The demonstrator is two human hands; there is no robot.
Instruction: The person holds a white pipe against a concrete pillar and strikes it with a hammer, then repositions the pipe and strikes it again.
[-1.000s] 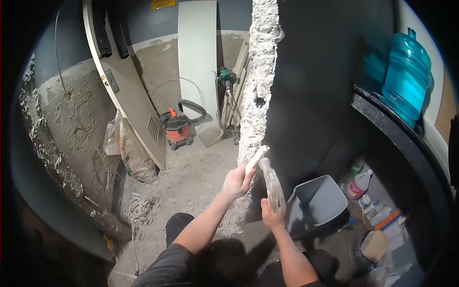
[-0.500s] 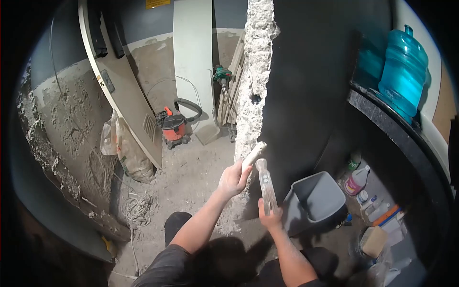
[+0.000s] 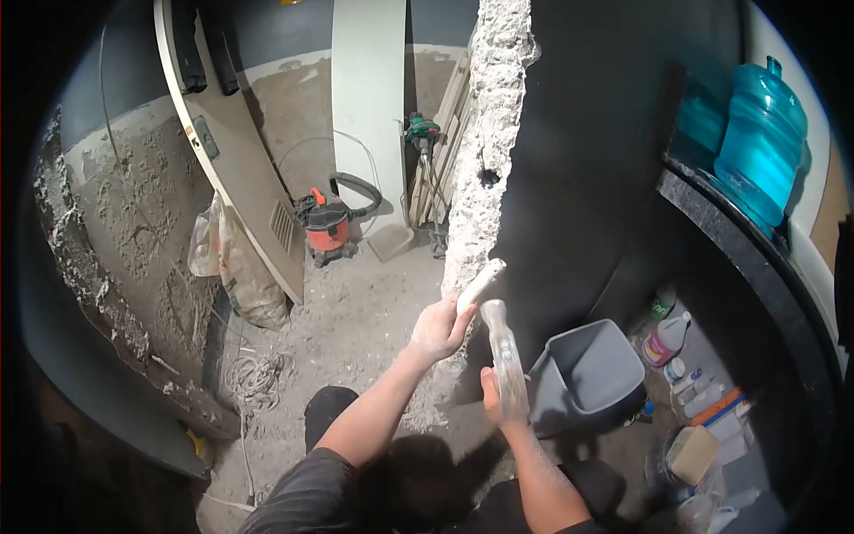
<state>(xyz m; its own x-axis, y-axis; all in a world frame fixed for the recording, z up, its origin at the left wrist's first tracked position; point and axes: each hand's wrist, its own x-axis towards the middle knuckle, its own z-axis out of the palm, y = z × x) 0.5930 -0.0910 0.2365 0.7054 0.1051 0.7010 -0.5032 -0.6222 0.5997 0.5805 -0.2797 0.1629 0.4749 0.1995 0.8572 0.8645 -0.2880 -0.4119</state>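
My left hand (image 3: 438,329) is wrapped round a white, dust-covered chisel (image 3: 481,283). Its thick end points up and to the right, while the other end is hidden by the hand and the wall. Behind it rises the rough, broken edge of a wall (image 3: 485,116), with a dark hole partway up. Just right of and below the chisel, my right hand (image 3: 500,405) grips a dusty claw hammer (image 3: 504,347). Its striking face is a short way from the chisel's end, not touching it. The hammer's handle is mostly hidden under the head.
A grey bin (image 3: 594,378) stands at the right, near my right hand. Bottles (image 3: 667,338) line the floor beyond it, and a blue water jug (image 3: 763,147) rests on a dark counter. A red vacuum (image 3: 327,233), leaning door (image 3: 245,169), sack (image 3: 249,276) and coiled cable (image 3: 258,378) are on the left.
The whole view has shifted slightly. The hammer has turned a little and sits slightly lower relative to the chisel's end. Both hands keep their hold.
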